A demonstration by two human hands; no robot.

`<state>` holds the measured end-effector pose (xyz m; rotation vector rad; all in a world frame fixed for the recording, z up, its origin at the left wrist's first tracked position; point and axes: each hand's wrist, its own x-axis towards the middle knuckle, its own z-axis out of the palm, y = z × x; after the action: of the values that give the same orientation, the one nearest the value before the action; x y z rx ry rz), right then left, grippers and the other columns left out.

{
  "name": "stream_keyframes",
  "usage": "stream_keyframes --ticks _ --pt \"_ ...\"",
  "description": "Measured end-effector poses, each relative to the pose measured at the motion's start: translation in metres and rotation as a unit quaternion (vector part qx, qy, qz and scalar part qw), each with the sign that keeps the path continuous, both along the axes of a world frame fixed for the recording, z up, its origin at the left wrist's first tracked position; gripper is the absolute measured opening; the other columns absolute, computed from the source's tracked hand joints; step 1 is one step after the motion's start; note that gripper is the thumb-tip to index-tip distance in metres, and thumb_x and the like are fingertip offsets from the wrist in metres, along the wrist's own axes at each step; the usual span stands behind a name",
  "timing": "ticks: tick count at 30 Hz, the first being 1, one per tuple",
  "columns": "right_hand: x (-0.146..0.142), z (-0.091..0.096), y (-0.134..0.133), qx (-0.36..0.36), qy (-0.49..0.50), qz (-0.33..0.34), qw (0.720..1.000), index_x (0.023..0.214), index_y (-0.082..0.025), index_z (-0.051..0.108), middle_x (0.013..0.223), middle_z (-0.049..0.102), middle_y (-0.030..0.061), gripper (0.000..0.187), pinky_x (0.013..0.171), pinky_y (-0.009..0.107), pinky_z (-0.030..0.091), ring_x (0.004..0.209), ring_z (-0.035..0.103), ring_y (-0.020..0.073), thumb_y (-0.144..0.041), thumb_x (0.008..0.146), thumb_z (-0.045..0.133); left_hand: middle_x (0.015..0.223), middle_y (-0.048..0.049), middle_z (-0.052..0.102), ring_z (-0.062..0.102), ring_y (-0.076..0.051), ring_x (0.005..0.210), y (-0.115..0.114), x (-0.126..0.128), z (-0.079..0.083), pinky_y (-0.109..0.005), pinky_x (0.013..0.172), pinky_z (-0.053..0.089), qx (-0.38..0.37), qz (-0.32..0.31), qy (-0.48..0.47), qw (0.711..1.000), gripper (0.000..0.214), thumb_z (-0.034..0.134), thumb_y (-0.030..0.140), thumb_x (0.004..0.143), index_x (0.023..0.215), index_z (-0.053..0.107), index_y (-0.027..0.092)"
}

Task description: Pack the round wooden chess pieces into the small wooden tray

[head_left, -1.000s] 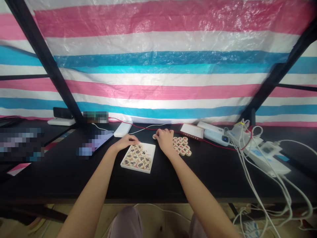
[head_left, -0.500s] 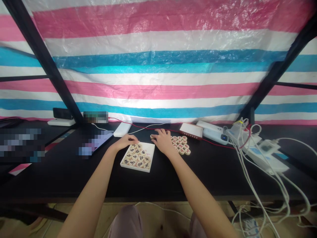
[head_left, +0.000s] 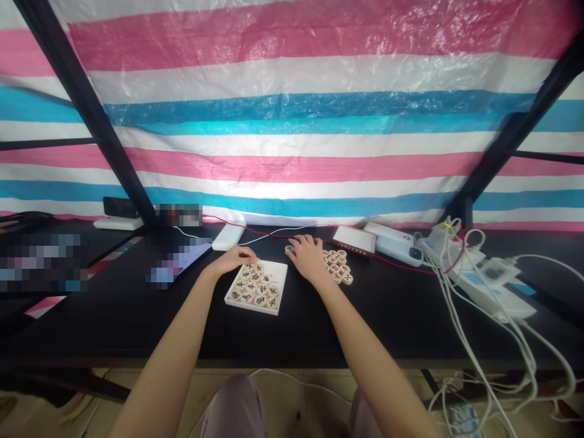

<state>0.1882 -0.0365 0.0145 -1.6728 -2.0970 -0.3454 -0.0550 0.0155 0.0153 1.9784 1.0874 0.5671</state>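
Observation:
A white square tray [head_left: 279,286] on the black table holds several round wooden chess pieces with black characters. My left hand [head_left: 232,258] rests at the tray's far left corner, fingers curled over a piece there. My right hand [head_left: 308,257] lies just right of the tray, its fingertips closed on a single wooden piece [head_left: 289,249] on the table. A cluster of loose pieces with red characters [head_left: 336,266] lies immediately right of my right hand.
Behind the tray lie a white power bank [head_left: 228,236], a red-edged white box [head_left: 353,239] and a white device [head_left: 396,245]. A power strip with tangled white cables [head_left: 483,281] fills the right side. A phone [head_left: 176,263] lies at left. Black frame posts [head_left: 86,109] rise before a striped tarp.
My right hand has stayed beside the tray, shifting the single piece slightly left and then back. My left hand has not moved; the view has shifted a little.

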Motion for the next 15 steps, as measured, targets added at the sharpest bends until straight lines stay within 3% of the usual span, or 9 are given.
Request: stream_keyframes --ticks 4,8,9,12,13,15 --pt "-0.002 0.007 0.0 0.026 0.036 0.008 0.999 0.13 -0.021 0.047 0.121 0.058 0.0119 0.041 0.094 0.044 0.028 0.11 0.046 0.025 -0.032 0.091 0.046 0.093 -0.0082 0.066 0.059 -0.023 0.086 -0.002 0.0 0.002 -0.035 0.082 0.044 -0.007 0.004 -0.004 1.0 0.039 0.067 0.053 0.064 0.072 0.072 0.016" --pt "-0.008 0.035 -0.027 0.038 0.159 0.083 0.983 0.134 -0.024 0.041 0.127 0.055 0.009 0.042 0.098 0.042 0.029 0.118 0.044 0.0225 -0.032 0.092 0.041 0.092 -0.0082 0.066 0.059 -0.023 0.086 -0.001 0.0 0.002 -0.034 0.081 0.044 -0.008 0.002 -0.01 1.0 0.038 0.068 0.053 0.063 0.072 0.071 0.016" --pt "-0.01 0.043 -0.043 0.044 0.221 0.124 0.966 0.138 -0.026 0.035 0.13 0.053 0.0074 0.045 0.099 0.04 0.031 0.121 0.043 0.0212 -0.034 0.093 0.038 0.092 -0.0082 0.066 0.059 -0.022 0.085 -0.001 0.0 0.002 -0.034 0.081 0.044 -0.008 0.001 -0.014 1.0 0.038 0.068 0.052 0.063 0.072 0.071 0.015" --pt "-0.009 0.053 -0.114 0.055 0.423 0.223 0.877 0.146 -0.033 -0.003 0.138 0.046 0.0045 0.063 0.093 0.044 0.041 0.124 0.044 0.0217 -0.038 0.093 0.031 0.089 -0.0076 0.066 0.059 -0.022 0.083 0.001 -0.001 0.001 -0.033 0.078 0.044 -0.012 0.001 -0.028 1.0 0.036 0.068 0.05 0.063 0.072 0.071 0.015" --pt "-0.007 0.05 -0.141 0.044 0.439 0.236 0.866 0.145 -0.04 -0.004 0.136 0.048 0.0005 0.068 0.088 0.045 0.046 0.122 0.047 0.023 -0.042 0.09 0.037 0.088 -0.0075 0.067 0.06 -0.021 0.082 0.001 -0.002 0.001 -0.032 0.077 0.044 -0.016 0.0 -0.031 0.999 0.035 0.068 0.049 0.064 0.071 0.071 0.015" --pt "0.003 0.038 -0.193 -0.01 0.4 0.21 0.892 0.133 -0.064 0.011 0.127 0.053 -0.0115 0.074 0.072 0.045 0.053 0.116 0.052 0.0226 -0.046 0.078 0.057 0.087 -0.0074 0.067 0.06 -0.021 0.081 0.001 -0.002 0.0 -0.032 0.076 0.044 -0.02 -0.003 -0.035 0.999 0.033 0.069 0.047 0.064 0.071 0.071 0.014"
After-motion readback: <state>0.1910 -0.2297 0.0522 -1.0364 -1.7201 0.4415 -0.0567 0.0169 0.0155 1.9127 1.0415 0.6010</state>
